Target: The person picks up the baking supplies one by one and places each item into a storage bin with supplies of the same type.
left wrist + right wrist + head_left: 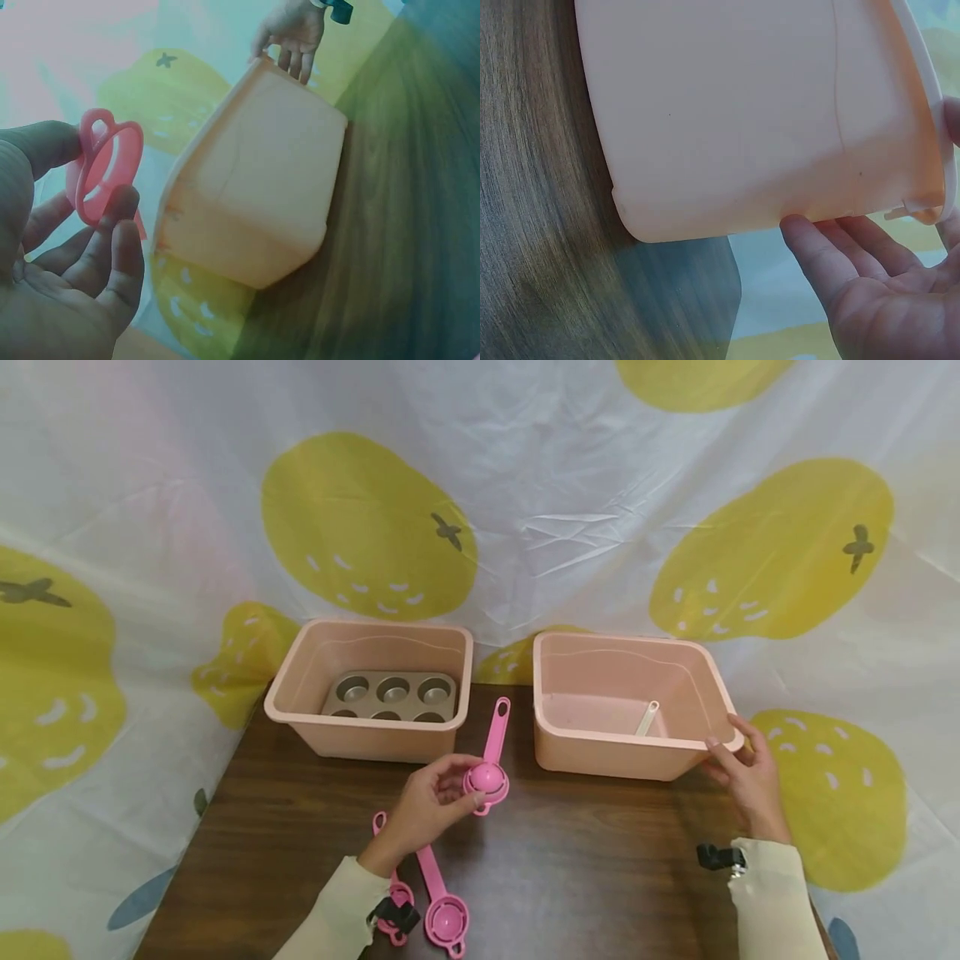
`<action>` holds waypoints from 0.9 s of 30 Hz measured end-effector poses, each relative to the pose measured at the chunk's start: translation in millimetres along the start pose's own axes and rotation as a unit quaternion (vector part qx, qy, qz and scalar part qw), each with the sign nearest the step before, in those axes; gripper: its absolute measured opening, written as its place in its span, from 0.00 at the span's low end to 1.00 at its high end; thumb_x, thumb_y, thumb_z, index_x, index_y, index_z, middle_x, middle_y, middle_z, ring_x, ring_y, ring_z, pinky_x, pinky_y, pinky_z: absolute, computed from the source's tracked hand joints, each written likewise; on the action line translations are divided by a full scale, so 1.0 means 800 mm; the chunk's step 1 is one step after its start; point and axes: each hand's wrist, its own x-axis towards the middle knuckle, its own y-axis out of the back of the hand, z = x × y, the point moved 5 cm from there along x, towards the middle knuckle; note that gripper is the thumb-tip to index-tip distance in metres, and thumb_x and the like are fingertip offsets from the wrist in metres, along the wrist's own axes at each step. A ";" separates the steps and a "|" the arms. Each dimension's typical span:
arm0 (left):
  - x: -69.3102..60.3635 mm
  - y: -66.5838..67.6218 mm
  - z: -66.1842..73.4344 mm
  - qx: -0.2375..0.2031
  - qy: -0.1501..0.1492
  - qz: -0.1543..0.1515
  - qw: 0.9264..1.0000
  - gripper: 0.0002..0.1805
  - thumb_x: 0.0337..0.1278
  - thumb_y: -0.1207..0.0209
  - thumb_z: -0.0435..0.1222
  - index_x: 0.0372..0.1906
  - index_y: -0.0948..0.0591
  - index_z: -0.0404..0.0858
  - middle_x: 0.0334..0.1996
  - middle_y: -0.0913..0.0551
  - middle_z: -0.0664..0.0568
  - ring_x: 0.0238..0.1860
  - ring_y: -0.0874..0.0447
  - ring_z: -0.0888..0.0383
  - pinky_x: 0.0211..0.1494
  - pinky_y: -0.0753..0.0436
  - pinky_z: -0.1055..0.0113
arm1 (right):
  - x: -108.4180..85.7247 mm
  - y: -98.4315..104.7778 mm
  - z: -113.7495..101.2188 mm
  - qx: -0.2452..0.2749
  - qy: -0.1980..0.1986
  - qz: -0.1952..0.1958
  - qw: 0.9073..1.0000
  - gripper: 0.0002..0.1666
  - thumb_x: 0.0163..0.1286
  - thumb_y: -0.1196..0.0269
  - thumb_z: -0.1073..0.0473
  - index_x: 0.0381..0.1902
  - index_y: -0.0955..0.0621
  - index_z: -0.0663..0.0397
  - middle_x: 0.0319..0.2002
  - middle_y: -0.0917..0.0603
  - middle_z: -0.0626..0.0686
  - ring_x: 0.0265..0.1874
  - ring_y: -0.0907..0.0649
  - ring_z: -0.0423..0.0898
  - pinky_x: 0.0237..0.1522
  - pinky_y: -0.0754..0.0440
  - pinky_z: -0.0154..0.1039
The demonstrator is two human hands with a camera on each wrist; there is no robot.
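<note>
While the left hand (pixel 429 803) pinches a pink egg separator (pixel 487 779) by its round cup, its long handle juts free toward the gap between two bins. Held above the table (pixel 585 860), between the hands. The left wrist view shows thumb and fingers gripping only the ring rim; weak point, I judge. Handle's weight lies outside that pinch, so a loose thumb could let the tool twist and drop.

Right hand (pixel 750 777) grips the near right corner of the right bin (pixel 603 757), thumb over the rim, fingers against the outer wall. Risk: a hard pull there could slide or tip the bin, all the force being at one corner. The right wrist view has the table's edge close by, which leaves little margin. A pale, slim-handled tool (pixel 647 718) inside might slide too.

Handle tip could snag on the near rim if carried low to either side; the left bin (pixel 375 739), with its muffin tin (pixel 392 691), stands close as well.

Two more pink separators (pixel 447 921) lie below the left forearm. The black wrist clip (pixel 395 914) overlaps one in view; contact, cannot tell. A low sweep of the sleeve could drag both.
</note>
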 end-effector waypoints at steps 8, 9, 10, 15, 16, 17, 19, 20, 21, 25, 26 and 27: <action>0.028 0.005 0.024 0.013 -0.036 0.010 0.999 0.24 0.62 0.26 0.36 0.62 0.17 0.44 0.50 0.12 0.49 0.38 0.14 0.56 0.39 0.13 0.68 | 0.000 0.000 0.003 -0.008 0.002 -0.002 1.000 0.37 0.74 0.35 0.70 0.77 0.31 0.48 0.54 0.18 0.42 0.44 0.12 0.32 0.36 0.10 0.32; 0.033 0.005 0.027 0.013 -0.038 0.009 0.999 0.24 0.62 0.26 0.36 0.62 0.17 0.44 0.50 0.12 0.49 0.38 0.14 0.55 0.39 0.13 0.68 | 0.000 0.001 0.003 -0.008 0.002 -0.002 1.000 0.37 0.74 0.35 0.70 0.77 0.31 0.47 0.54 0.18 0.42 0.44 0.12 0.32 0.36 0.10 0.32; 0.037 0.005 0.029 0.013 -0.038 0.008 0.999 0.24 0.62 0.26 0.37 0.62 0.17 0.44 0.50 0.13 0.49 0.38 0.15 0.54 0.39 0.14 0.68 | 0.001 0.002 0.003 -0.009 0.002 -0.003 1.000 0.38 0.74 0.35 0.69 0.78 0.31 0.47 0.54 0.18 0.42 0.45 0.12 0.32 0.36 0.10 0.32; 0.060 0.000 0.041 0.003 -0.033 0.010 0.999 0.24 0.61 0.25 0.38 0.61 0.17 0.44 0.50 0.13 0.49 0.38 0.14 0.54 0.41 0.13 0.69 | 0.002 0.003 0.003 -0.007 0.004 -0.010 1.000 0.38 0.74 0.35 0.70 0.78 0.31 0.47 0.54 0.18 0.41 0.45 0.12 0.32 0.37 0.10 0.32; 0.066 -0.002 0.042 0.000 -0.035 0.011 0.999 0.24 0.61 0.25 0.37 0.61 0.17 0.44 0.50 0.12 0.48 0.39 0.14 0.54 0.41 0.13 0.70 | 0.002 0.003 0.003 -0.005 0.005 -0.011 1.000 0.38 0.74 0.35 0.70 0.77 0.31 0.47 0.54 0.18 0.41 0.45 0.12 0.32 0.37 0.10 0.32; 0.071 -0.004 0.043 -0.002 -0.039 0.012 0.999 0.24 0.61 0.25 0.37 0.61 0.17 0.43 0.50 0.12 0.48 0.39 0.14 0.54 0.41 0.14 0.70 | 0.001 0.003 0.003 -0.004 0.006 -0.012 1.000 0.37 0.74 0.35 0.70 0.77 0.31 0.47 0.54 0.18 0.42 0.46 0.12 0.32 0.37 0.10 0.32; 0.081 -0.009 0.047 0.003 -0.048 0.016 0.999 0.24 0.60 0.25 0.36 0.61 0.16 0.43 0.51 0.12 0.47 0.39 0.14 0.56 0.41 0.14 0.70 | 0.001 0.003 0.004 -0.001 0.009 -0.012 1.000 0.37 0.74 0.35 0.70 0.77 0.30 0.48 0.55 0.18 0.42 0.46 0.12 0.32 0.37 0.10 0.32; 0.085 -0.011 0.049 0.003 -0.052 0.017 0.999 0.24 0.60 0.25 0.36 0.61 0.16 0.43 0.51 0.12 0.47 0.39 0.14 0.56 0.42 0.14 0.70 | 0.001 0.003 0.004 -0.001 0.010 -0.012 1.000 0.37 0.74 0.35 0.70 0.77 0.30 0.48 0.55 0.18 0.42 0.46 0.13 0.32 0.37 0.10 0.32; 0.090 -0.014 0.050 0.004 -0.056 0.018 0.998 0.24 0.60 0.25 0.36 0.61 0.16 0.42 0.51 0.12 0.47 0.38 0.15 0.57 0.42 0.14 0.70 | 0.001 0.003 0.004 -0.001 0.010 -0.012 1.000 0.37 0.74 0.35 0.70 0.77 0.30 0.48 0.56 0.19 0.42 0.46 0.13 0.32 0.37 0.10 0.32; 0.107 -0.024 0.053 -0.004 -0.069 0.019 0.997 0.24 0.61 0.26 0.35 0.61 0.17 0.41 0.51 0.12 0.44 0.38 0.14 0.58 0.42 0.15 0.71 | 0.001 0.002 0.004 -0.004 0.010 -0.013 1.000 0.37 0.75 0.35 0.70 0.77 0.31 0.47 0.58 0.21 0.43 0.48 0.14 0.32 0.38 0.10 0.32; 0.111 -0.026 0.054 -0.009 -0.071 0.019 0.997 0.24 0.61 0.26 0.34 0.61 0.17 0.40 0.51 0.12 0.44 0.38 0.13 0.57 0.42 0.15 0.71 | 0.001 0.002 0.004 -0.005 0.009 -0.013 1.000 0.37 0.75 0.35 0.69 0.77 0.31 0.47 0.58 0.22 0.44 0.48 0.14 0.32 0.38 0.10 0.32; 0.115 -0.029 0.054 -0.013 -0.073 0.019 0.997 0.24 0.61 0.26 0.34 0.61 0.17 0.39 0.52 0.12 0.43 0.38 0.13 0.57 0.42 0.15 0.72 | 0.001 0.002 0.004 -0.006 0.009 -0.014 1.000 0.37 0.75 0.35 0.69 0.78 0.31 0.46 0.59 0.22 0.44 0.48 0.14 0.31 0.38 0.10 0.32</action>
